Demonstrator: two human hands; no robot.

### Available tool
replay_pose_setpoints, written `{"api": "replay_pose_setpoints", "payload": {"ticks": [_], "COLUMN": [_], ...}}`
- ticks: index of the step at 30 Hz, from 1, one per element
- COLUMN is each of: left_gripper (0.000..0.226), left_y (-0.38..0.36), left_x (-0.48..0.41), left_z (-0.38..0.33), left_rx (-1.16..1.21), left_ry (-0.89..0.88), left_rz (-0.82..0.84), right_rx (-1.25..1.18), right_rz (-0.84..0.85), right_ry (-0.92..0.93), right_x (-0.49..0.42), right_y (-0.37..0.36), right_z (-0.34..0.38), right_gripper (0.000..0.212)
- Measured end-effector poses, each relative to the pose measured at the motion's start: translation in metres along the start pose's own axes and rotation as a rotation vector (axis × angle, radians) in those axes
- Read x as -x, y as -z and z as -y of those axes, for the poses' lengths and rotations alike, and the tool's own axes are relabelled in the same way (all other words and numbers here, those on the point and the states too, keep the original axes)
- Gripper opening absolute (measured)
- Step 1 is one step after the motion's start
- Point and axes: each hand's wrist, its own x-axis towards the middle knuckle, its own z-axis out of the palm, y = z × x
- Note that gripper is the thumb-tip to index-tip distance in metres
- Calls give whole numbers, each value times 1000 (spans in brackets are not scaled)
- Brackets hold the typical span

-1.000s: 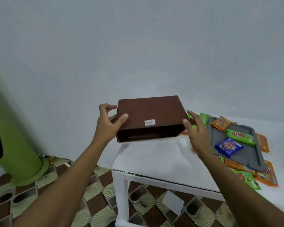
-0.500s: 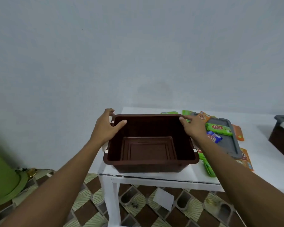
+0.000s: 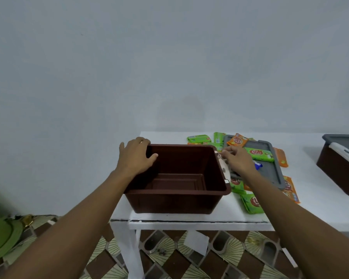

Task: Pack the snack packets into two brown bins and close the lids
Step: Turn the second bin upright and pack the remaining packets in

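My left hand [image 3: 136, 156] lay over the bin's [image 3: 177, 196] far left corner, fingers spread across the rim and thumb hooked just inside the wall, so it had a loose hold on the bin. The bin stood upright and empty at the left end of the white table [image 3: 189, 223], close to the near edge, its lid off. My right hand [image 3: 237, 161] hovered just past the bin's right rim, fingers half curled and bunched; I could not tell whether it had hold of anything, though it sat right above the white latch [image 3: 224, 168] on that side of the bin.

The packets lay beside the bin to the right. A grey lid [image 3: 270, 168] lay flat there with an orange packet [image 3: 237, 140] at its far edge, a green packet [image 3: 259, 154] across its middle and a blue packet [image 3: 258, 165] half hidden under my wrist. More green ones [image 3: 198, 138] lay on the table beyond the bin, another green packet [image 3: 251, 203] lay near the front edge, and an orange one [image 3: 290, 189] stuck out from under the lid's near right corner.

The second bin [image 3: 338, 172] stood well apart at the far right, partly cut off by the frame, its grey lid on and a white latch on its side.

Below the table was patterned floor tile [image 3: 169, 254], and a green object [image 3: 0, 234] stood at the far left.
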Motion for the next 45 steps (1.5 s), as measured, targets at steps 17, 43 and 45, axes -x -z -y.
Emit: {"api": "replay_pose_setpoints", "payload": {"ticks": [17,43,45], "left_gripper": [46,71,70], "left_y": [-71,-24,-3], "left_x": [-59,-66,-57], "left_z": [-273,-257,-220], "left_rx": [-53,258,286], "left_ry": [-495,-213,-189], "left_rz": [342,340,302], "right_rx": [549,552,438], "right_rz": [346,617,606], "right_ry": [244,337,294], "right_x": [20,-10,-15], "right_y": [178,123,112], "right_z": [-132,-115,-89], "right_gripper": [12,75,74]}}
